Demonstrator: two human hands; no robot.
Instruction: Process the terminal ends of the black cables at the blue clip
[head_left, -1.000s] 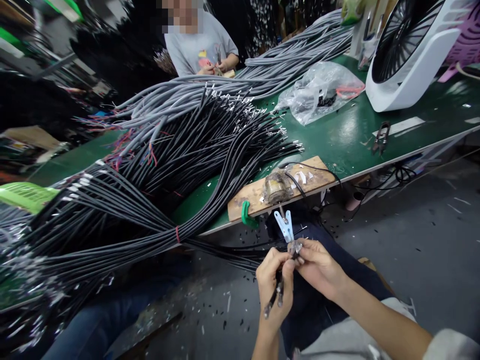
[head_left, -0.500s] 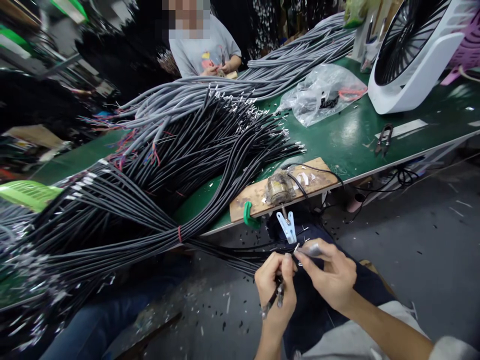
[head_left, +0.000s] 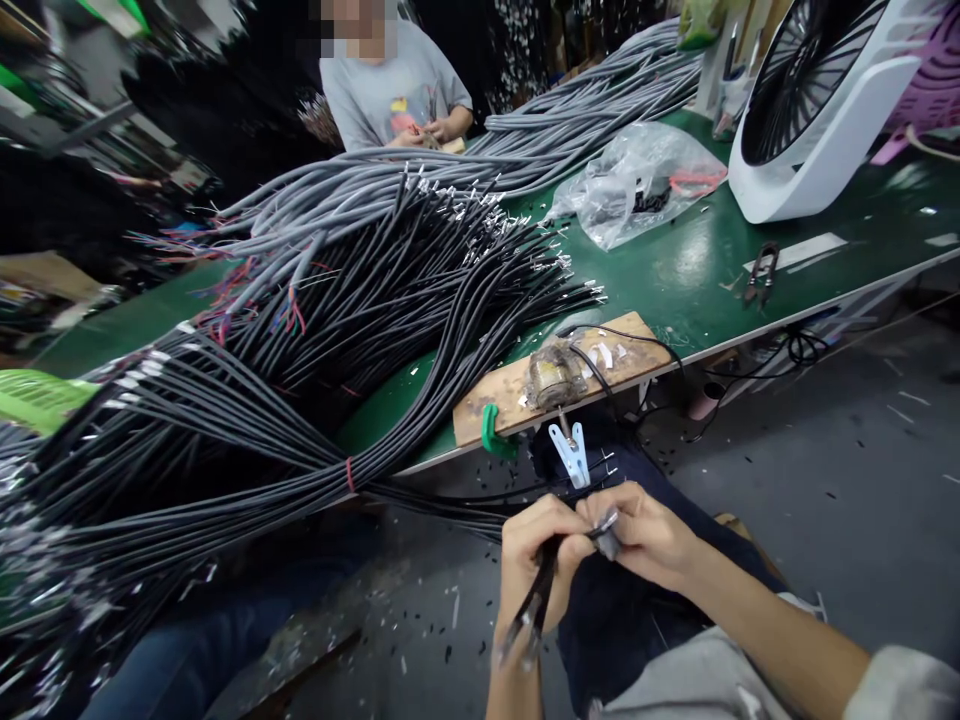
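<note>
Black cables [head_left: 450, 505] run from the bench edge to my lap, where my left hand [head_left: 541, 555] is closed around them. Some dark ends with pale tips hang below its fingers, blurred. My right hand [head_left: 637, 530] meets it at the fingertips, pinching a small greyish, shiny piece [head_left: 606, 533] at the cables; its exact shape is blurred. Just above the hands, a light blue clip [head_left: 571, 455] sits on the shaft of a small motor [head_left: 553, 375] wrapped in clear film. The motor rests on a wooden board [head_left: 480, 405] with a green clamp [head_left: 495, 432].
Bundles of black cables [head_left: 337, 345] and grey cables [head_left: 322, 195] cover the green table [head_left: 686, 265]. A plastic bag [head_left: 619, 195], snips [head_left: 763, 272] and a white fan [head_left: 795, 185] stand to the right. Across the table sits a person in a grey shirt [head_left: 375, 90].
My right hand has turned and moved down against my left hand. The cable ends below my left hand have swung. The whole view has shifted slightly.
</note>
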